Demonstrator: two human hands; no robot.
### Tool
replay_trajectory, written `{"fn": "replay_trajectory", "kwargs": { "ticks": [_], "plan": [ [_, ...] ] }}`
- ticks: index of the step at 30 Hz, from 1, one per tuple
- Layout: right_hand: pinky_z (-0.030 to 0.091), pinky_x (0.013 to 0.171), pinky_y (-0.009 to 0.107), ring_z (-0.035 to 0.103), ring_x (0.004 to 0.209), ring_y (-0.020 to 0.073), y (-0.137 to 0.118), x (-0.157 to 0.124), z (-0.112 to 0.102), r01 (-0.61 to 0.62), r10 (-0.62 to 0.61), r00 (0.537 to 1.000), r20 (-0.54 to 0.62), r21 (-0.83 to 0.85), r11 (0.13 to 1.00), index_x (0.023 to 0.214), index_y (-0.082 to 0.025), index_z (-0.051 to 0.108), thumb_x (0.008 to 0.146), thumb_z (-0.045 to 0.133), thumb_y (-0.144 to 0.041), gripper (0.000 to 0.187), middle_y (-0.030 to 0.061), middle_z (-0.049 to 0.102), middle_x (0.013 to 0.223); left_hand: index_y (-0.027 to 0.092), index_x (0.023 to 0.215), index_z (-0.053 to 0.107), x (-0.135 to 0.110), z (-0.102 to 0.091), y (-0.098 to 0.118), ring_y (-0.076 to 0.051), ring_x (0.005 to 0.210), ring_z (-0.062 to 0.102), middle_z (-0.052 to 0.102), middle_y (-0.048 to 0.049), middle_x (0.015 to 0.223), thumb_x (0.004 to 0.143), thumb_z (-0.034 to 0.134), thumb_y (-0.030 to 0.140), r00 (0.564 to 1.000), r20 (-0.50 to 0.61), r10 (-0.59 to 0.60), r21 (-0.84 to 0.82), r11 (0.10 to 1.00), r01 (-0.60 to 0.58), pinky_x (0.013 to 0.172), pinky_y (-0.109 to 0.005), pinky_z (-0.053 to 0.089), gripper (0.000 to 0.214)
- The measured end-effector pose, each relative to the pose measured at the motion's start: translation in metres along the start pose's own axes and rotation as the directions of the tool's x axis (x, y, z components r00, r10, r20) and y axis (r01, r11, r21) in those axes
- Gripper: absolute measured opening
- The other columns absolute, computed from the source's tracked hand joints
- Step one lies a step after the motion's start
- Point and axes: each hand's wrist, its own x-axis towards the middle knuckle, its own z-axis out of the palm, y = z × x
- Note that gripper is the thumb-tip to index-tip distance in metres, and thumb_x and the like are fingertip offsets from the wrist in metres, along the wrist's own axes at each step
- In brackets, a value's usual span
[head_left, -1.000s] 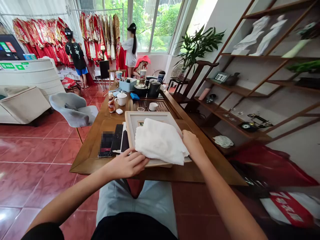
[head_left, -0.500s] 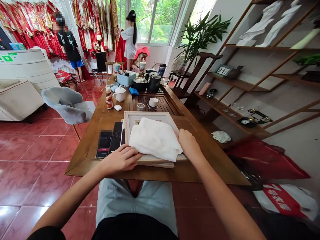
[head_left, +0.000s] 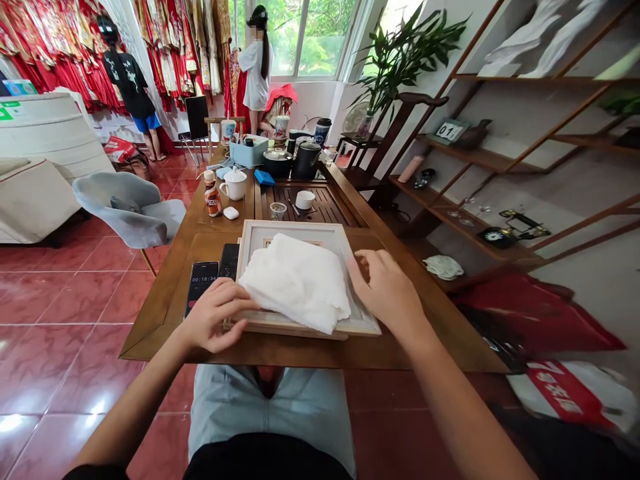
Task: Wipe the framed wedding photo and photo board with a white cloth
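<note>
A pale wooden picture frame lies flat near the table's front edge, stacked on at least one similar piece. Across its middle rests a crumpled white cloth, hiding most of what the frame holds. My left hand is over the frame's front left corner, fingers apart, the fingertips close to the cloth. Just off the right side is my right hand, its fingers loosely bent and the thumb apart, with nothing seen in it. A phone with a running timer display lies left of the frame, beside a black object.
Beyond the frame stand a small clear cup, a white bowl, a lidded white mug and a bottle. A slatted tea tray is set in the table. Two people stand by the hanging garments at the back.
Both hands have come off the frame's sides and opened. The frame now sits more squarely over the stack, shifted slightly left, with the cloth still on it.
</note>
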Motion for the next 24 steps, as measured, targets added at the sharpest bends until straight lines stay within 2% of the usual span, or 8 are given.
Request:
{"fn": "replay_trajectory", "kwargs": {
  "ticks": [3,5,7,10,12,15,18,24],
  "plan": [
    [0.041,0.110,0.048,0.054,0.131,0.0323,-0.012,-0.003,-0.008,0.231,-0.223,0.970,-0.095,0.076,0.970,0.135,-0.014,0.057,0.103,0.034,-0.046,0.051,0.0193,0.060,0.138,0.020,0.107,0.068,0.018,-0.001,-0.009,-0.022,0.095,0.065,0.069,-0.0073,0.101,0.097,0.049,0.021,0.971,-0.169,-0.168,0.064,0.981,0.181,0.093,-0.039,0.049,0.021],
    [0.037,0.114,0.051,0.053,0.134,0.0324,-0.023,-0.005,-0.008,0.413,-0.402,0.910,-0.104,0.122,0.903,0.135,-0.018,0.059,0.100,0.041,-0.054,0.054,0.0176,0.060,0.142,0.020,0.110,0.067,0.033,0.003,-0.022,-0.024,0.109,0.061,0.065,-0.0087,0.110,0.099,0.049,0.023,0.900,-0.213,-0.381,0.085,0.910,0.405,0.102,-0.042,0.045,0.021],
    [0.034,0.116,0.056,0.049,0.140,0.0344,-0.035,-0.004,-0.006,0.505,-0.502,0.863,-0.058,0.137,0.852,0.139,-0.021,0.058,0.095,0.052,-0.062,0.061,0.0171,0.055,0.151,0.019,0.118,0.065,0.047,0.010,-0.039,-0.026,0.124,0.054,0.057,-0.0113,0.124,0.097,0.050,0.024,0.768,-0.192,-0.611,0.025,0.779,0.626,0.113,-0.043,0.040,0.026],
    [0.027,0.120,0.063,0.038,0.150,0.0384,-0.049,0.001,-0.001,0.551,-0.559,0.828,0.037,0.129,0.824,0.148,-0.024,0.054,0.086,0.064,-0.069,0.078,0.0186,0.042,0.163,0.016,0.127,0.061,0.056,0.023,-0.069,-0.030,0.132,0.050,0.050,-0.0146,0.130,0.090,0.061,0.023,0.695,-0.124,-0.708,-0.015,0.702,0.712,0.118,-0.048,0.037,0.038],
    [0.022,0.121,0.067,0.031,0.154,0.0411,-0.053,0.006,0.001,0.565,-0.578,0.810,0.099,0.129,0.815,0.153,-0.028,0.051,0.080,0.069,-0.073,0.088,0.0186,0.033,0.168,0.018,0.131,0.059,0.055,0.030,-0.084,-0.027,0.121,0.058,0.051,-0.0132,0.129,0.089,0.062,0.024,0.663,-0.059,-0.746,-0.052,0.666,0.745,0.108,-0.045,0.048,0.042],
    [0.016,0.120,0.074,0.022,0.157,0.0460,-0.055,0.013,0.001,0.606,-0.621,0.758,0.198,0.136,0.784,0.157,-0.035,0.046,0.071,0.075,-0.077,0.099,0.0168,0.025,0.172,0.021,0.139,0.054,0.048,0.035,-0.094,-0.024,0.111,0.062,0.055,-0.0121,0.130,0.092,0.059,0.028,0.648,-0.003,-0.762,-0.101,0.645,0.758,0.093,-0.038,0.056,0.048],
    [0.015,0.118,0.078,0.020,0.157,0.0471,-0.054,0.020,-0.003,0.649,-0.659,0.702,0.268,0.140,0.748,0.156,-0.039,0.046,0.072,0.076,-0.072,0.095,0.0154,0.026,0.172,0.021,0.142,0.054,0.042,0.036,-0.094,-0.024,0.114,0.061,0.059,-0.0115,0.131,0.090,0.061,0.030,0.669,0.011,-0.743,-0.137,0.662,0.737,0.093,-0.037,0.054,0.053],
    [0.013,0.118,0.078,0.018,0.159,0.0434,-0.043,0.052,-0.007,0.636,-0.640,0.698,0.323,0.132,0.760,0.155,-0.038,0.048,0.074,0.078,-0.056,0.088,0.0118,0.026,0.172,0.021,0.131,0.064,0.038,0.037,-0.091,-0.024,0.126,0.058,0.062,-0.0103,0.137,0.089,0.060,0.034,0.712,-0.027,-0.702,-0.187,0.703,0.686,0.103,-0.037,0.050,0.044]
  ]
}}
